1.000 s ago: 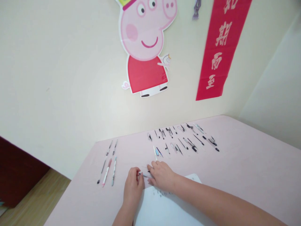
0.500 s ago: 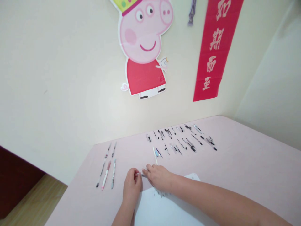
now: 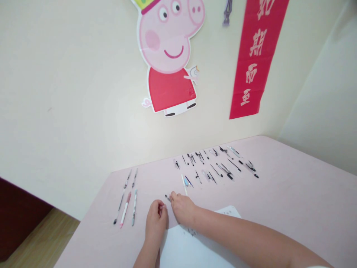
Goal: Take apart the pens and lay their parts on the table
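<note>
My left hand [image 3: 156, 217] is closed, thumb and fingers pinched together above the table. Whatever sits in its grip is too small to name. Just right of it, my right hand [image 3: 182, 209] pinches a small dark pen part [image 3: 167, 197] whose end sticks out to the upper left of the fingertips. The two hands are apart. Below them lies a white sheet [image 3: 195, 253] with small dark bits [image 3: 192, 232] near its top edge, partly covered by my right forearm. A thin white stick [image 3: 184, 184] lies just beyond my right hand.
On the pink tabletop [image 3: 292, 208], several pens lie at the left, among them a pink and white pen [image 3: 125, 210] and a pale patterned pen [image 3: 134, 207]. Two rows of pen parts [image 3: 223, 169] run along the back right. A wall [image 3: 83, 111] borders the table's far edge.
My right hand has moved slightly up and away from my left hand. The dark part, earlier between both hands, now shows at the right fingertips. The camera view has shifted a little.
</note>
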`<state>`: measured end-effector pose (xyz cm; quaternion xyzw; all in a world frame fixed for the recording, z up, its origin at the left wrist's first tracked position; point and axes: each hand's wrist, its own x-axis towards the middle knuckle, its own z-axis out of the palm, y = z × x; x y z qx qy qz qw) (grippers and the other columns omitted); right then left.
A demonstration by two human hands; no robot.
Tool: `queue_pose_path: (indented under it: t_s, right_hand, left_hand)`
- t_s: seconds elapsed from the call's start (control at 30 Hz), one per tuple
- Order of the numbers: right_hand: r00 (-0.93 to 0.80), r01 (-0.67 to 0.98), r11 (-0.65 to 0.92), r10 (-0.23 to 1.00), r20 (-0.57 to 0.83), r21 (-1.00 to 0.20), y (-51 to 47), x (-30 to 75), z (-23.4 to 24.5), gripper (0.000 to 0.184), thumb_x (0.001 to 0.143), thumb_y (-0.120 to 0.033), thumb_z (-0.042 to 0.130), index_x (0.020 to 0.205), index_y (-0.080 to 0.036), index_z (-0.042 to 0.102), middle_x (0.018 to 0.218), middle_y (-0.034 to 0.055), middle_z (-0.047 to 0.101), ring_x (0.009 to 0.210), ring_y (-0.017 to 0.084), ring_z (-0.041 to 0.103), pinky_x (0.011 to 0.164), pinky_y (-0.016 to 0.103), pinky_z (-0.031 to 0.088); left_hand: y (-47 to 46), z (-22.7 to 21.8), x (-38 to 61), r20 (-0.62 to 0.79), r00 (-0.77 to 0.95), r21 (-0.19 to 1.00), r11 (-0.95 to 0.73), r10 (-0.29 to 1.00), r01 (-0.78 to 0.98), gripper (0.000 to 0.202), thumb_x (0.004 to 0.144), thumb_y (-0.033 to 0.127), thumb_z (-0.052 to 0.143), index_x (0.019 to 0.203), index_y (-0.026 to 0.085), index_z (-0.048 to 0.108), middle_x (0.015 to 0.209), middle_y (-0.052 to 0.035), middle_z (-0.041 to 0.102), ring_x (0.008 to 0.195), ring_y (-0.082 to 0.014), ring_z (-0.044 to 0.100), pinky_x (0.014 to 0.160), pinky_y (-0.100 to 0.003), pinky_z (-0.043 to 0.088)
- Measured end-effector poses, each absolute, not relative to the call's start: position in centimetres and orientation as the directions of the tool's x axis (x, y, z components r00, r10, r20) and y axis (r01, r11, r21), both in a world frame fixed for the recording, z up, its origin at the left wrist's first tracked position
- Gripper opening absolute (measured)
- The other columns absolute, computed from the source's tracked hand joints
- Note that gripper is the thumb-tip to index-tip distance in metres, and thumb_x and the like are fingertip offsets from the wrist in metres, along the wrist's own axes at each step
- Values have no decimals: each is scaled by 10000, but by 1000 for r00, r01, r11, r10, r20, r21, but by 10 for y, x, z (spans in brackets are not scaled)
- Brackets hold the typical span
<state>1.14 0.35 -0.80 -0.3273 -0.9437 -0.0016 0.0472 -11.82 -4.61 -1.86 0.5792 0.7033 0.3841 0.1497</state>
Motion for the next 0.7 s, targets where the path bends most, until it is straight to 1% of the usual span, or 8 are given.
queue_pose_path:
  t_s: [0.07,0.13,0.23,0.3,0.47,0.6,0.63,0.7]
  right_hand:
    - [-762,638,768,640,100,-53,3,9,-5,180,709,-108,529,877,-96,591,939,145,538,734,214,545,521,285,449]
    - [-751,640,763,647,132,-95,2,10,0,196,745,-130,508,923,-98,585,932,145,548,745,214,551,548,286,450]
    - [-725,634,748,663,184,-196,-1,18,10,249,829,-207,437,1018,-110,567,918,127,566,753,204,566,599,283,449]
    - [-705,636,720,689,171,-277,-1,27,16,272,854,-244,407,1046,-130,563,907,105,577,740,195,575,610,281,444]
    - [-723,571,712,672,160,-409,6,51,23,230,823,-183,449,989,-120,595,950,104,587,879,187,557,768,276,412]
    - [-728,546,708,665,164,-449,5,66,21,190,791,-113,461,903,-113,615,964,104,588,923,179,531,840,274,384]
    - [-724,549,704,670,164,-450,4,67,20,186,791,-115,468,903,-113,617,969,104,586,927,181,526,848,275,382]
    - [-707,569,697,686,173,-437,-2,68,19,220,798,-136,483,979,-111,605,1009,110,575,956,194,513,867,283,380]
  left_hand:
    - [-46,-19,-118,228,-280,715,35,932,698,91,766,276,413,731,209,464,617,25,492,570,-147,490,557,-264,370]
    - [-46,-20,-119,223,-276,717,35,935,697,99,771,285,415,732,209,465,618,27,490,571,-148,486,560,-265,365]
    - [-45,-23,-119,228,-281,727,29,932,686,104,769,288,418,731,207,471,624,24,493,584,-152,489,577,-270,366]
    - [-45,-24,-119,231,-285,734,25,930,678,99,763,284,423,732,205,473,632,21,497,594,-155,489,585,-273,365]
    - [-45,-23,-118,209,-291,744,41,934,667,89,757,279,427,736,204,470,632,20,491,591,-153,477,579,-269,355]
    - [-46,-22,-117,212,-294,752,36,932,658,90,753,277,430,725,204,473,623,22,490,590,-151,478,582,-268,357]
    - [-46,-22,-117,215,-296,754,34,931,656,89,750,277,435,723,203,475,621,23,491,589,-150,478,582,-267,358]
    - [-46,-22,-117,220,-299,756,31,929,654,87,746,277,444,719,202,480,622,24,496,590,-148,480,582,-266,359]
